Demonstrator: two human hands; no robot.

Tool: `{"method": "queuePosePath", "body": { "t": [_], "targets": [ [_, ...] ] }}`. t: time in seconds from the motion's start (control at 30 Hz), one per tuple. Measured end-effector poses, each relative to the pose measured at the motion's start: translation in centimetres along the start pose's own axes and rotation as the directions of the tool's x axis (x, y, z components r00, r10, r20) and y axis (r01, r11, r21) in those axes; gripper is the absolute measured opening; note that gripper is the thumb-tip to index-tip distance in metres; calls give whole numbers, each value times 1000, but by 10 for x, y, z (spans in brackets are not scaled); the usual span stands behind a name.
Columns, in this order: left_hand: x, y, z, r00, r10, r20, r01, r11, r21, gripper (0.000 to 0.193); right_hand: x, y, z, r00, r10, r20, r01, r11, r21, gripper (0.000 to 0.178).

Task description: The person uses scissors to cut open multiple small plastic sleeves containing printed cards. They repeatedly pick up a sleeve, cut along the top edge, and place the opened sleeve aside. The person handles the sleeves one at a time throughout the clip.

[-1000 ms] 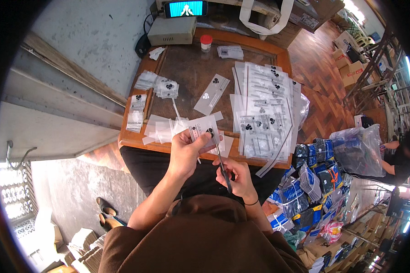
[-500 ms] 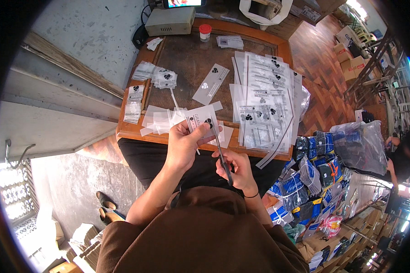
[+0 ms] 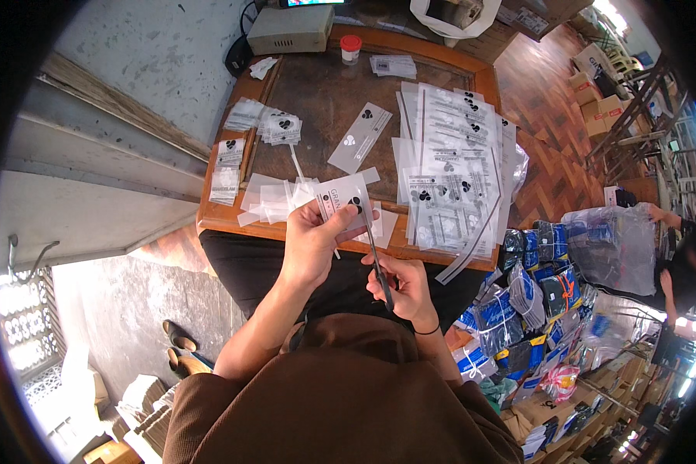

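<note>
My left hand pinches a translucent printed plastic sheet with black marks, thumb on top. In my right hand is a pair of dark-handled scissors, its blades pointing up against the right edge of that sheet. Whether the blades are apart is too fine to tell. Both hands are over the near edge of a wooden table. Beyond them lies a loose printed strip. Small cut pieces are piled at the left, and larger printed sheets overlap at the right.
A grey metal box and a red-lidded jar stand at the table's back. Wrapped blue bundles are heaped on the floor at right. Another person's arm shows at far right beside a clear plastic bag. Shoes lie at lower left.
The sheet and scissors stay almost in place, with only a slight shift of my right hand. At far right, the other person's hand has come onto the top of the plastic bag.
</note>
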State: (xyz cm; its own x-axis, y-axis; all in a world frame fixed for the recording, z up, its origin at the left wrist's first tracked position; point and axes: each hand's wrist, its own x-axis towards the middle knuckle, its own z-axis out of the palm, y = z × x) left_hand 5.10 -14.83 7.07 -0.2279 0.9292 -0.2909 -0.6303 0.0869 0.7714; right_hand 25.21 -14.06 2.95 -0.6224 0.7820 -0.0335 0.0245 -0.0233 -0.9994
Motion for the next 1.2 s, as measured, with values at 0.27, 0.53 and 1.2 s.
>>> {"method": "queuePosePath", "body": {
  "t": [0.27, 0.53, 1.2],
  "targets": [
    [0, 1, 0, 1000, -5, -10, 5, 1000, 3, 22, 1, -8, 0, 1000, 8, 10, -8, 1000, -22, 36],
    [0, 1, -3, 1000, -13, -9, 13, 1000, 11, 21, 1, -5, -1, 1000, 17, 16, -16, 999, -42, 34],
    [4, -26, -9, 983, 92, -161, -80, 994, 80, 19, -3, 6, 13, 999, 32, -39, -35, 997, -64, 33]
  ]
}}
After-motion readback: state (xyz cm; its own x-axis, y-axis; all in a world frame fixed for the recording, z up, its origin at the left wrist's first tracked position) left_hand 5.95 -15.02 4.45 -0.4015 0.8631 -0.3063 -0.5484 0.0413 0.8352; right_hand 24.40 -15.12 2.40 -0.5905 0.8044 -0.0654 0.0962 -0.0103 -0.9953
